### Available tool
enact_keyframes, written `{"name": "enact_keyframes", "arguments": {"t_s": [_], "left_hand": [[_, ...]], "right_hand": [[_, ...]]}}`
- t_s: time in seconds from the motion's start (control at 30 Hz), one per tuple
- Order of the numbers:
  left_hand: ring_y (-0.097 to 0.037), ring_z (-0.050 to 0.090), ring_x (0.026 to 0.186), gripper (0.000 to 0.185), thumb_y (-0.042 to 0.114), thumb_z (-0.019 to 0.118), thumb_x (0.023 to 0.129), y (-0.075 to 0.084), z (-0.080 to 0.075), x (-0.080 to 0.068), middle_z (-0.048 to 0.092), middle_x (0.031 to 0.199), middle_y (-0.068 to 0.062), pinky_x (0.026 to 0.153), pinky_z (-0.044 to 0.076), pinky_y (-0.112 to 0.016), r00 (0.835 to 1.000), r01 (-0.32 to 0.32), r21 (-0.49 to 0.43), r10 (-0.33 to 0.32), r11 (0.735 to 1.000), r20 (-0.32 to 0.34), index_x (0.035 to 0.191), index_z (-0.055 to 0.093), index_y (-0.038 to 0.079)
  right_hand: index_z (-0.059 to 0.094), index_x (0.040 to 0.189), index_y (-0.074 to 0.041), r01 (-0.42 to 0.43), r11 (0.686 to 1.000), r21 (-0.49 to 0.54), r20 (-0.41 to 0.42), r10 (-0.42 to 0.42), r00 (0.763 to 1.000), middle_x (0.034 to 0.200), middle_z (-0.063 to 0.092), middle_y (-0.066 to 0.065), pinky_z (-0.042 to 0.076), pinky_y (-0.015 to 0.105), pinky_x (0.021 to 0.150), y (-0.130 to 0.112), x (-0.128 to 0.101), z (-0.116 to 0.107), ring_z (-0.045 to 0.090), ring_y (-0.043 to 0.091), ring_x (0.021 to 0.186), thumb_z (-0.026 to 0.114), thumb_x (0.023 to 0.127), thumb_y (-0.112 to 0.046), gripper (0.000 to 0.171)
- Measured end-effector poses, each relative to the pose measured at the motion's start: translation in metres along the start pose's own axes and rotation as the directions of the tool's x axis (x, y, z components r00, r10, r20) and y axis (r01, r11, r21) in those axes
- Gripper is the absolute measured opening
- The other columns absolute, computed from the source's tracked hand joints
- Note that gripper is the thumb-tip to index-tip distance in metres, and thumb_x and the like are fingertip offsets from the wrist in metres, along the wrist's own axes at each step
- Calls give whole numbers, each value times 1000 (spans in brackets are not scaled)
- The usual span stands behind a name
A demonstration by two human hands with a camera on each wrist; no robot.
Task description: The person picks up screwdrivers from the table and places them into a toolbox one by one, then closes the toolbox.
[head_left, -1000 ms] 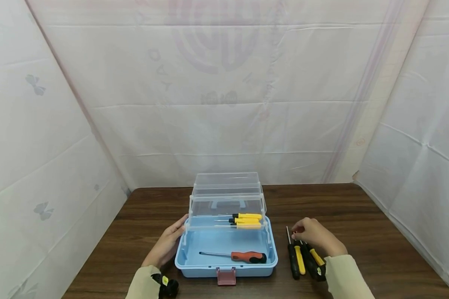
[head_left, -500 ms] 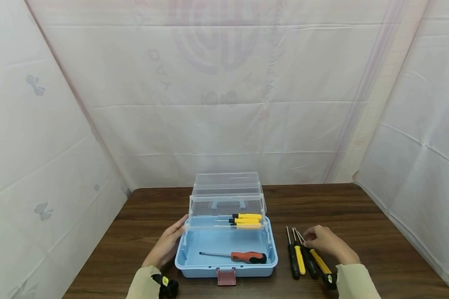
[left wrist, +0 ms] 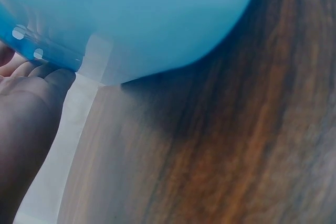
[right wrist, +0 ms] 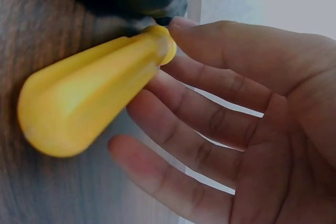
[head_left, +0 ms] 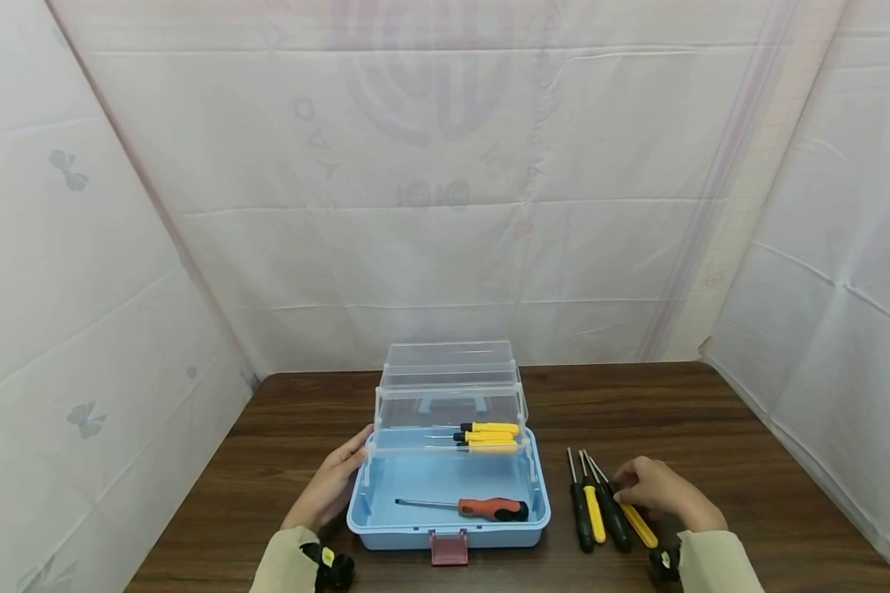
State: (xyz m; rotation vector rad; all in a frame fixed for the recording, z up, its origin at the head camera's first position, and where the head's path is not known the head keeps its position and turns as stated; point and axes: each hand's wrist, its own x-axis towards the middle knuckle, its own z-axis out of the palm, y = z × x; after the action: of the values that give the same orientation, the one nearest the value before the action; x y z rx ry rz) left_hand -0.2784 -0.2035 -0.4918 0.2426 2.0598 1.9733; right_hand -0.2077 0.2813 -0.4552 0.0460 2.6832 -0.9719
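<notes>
My left hand (head_left: 332, 482) rests against the left side of a blue toolbox (head_left: 448, 539), fingertips right at its rim. In the left wrist view, the fingers (left wrist: 39, 72) lie beside the blue wall. A red-and-black screwdriver (head_left: 482, 509) lies along the box's front. Right of the box, my right hand (head_left: 663, 492) pinches a yellow-handled screwdriver (head_left: 640, 525) near the handle's neck; its shaft is hidden by the fingers. In the right wrist view, the thumb presses close to the yellow handle (right wrist: 89, 98). Two black screwdrivers (head_left: 582, 519) and another yellow one (head_left: 593, 515) lie alongside.
The toolbox's clear lid and trays (head_left: 451, 383) stand raised at its back. Several small yellow screwdrivers (head_left: 489, 438) show at the raised tray. A pink latch (head_left: 448, 549) hangs at the front. The dark wooden table (head_left: 297, 412) is enclosed by white sheeting (head_left: 445, 272).
My right hand has moved right and toward me, away from the other screwdriver tips. The yellow-handled screwdriver under it has shifted slightly right. My left hand and the toolbox have not moved.
</notes>
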Motion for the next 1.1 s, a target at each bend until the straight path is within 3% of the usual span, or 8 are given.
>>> {"name": "enact_keyframes", "arguments": {"t_s": [0.47,0.8,1.1], "left_hand": [[-39,12,147,60,30,43,103,0,0,-1,13,161,-18,115,17,-57,1000,-1,8,1,1000,4,153,21,7],[-40,12,147,60,30,43,102,0,0,-1,12,161,-19,115,17,-57,1000,-3,2,3,1000,3,153,20,7],[-39,11,147,57,27,41,103,1,1,-1,12,161,-17,116,16,-56,1000,-2,-2,2,1000,4,153,21,7]], "right_hand": [[65,106,4,-33,999,-4,3,33,999,90,64,7,57,36,56,6,0,1,62,17,76,73,80,-8,29],[66,96,1,-113,994,-6,-40,113,993,83,60,6,58,35,58,8,4,4,59,17,73,74,81,-10,21],[65,93,1,-82,997,16,-85,83,993,81,61,5,55,33,56,12,3,9,58,16,70,73,80,-8,18]]}}
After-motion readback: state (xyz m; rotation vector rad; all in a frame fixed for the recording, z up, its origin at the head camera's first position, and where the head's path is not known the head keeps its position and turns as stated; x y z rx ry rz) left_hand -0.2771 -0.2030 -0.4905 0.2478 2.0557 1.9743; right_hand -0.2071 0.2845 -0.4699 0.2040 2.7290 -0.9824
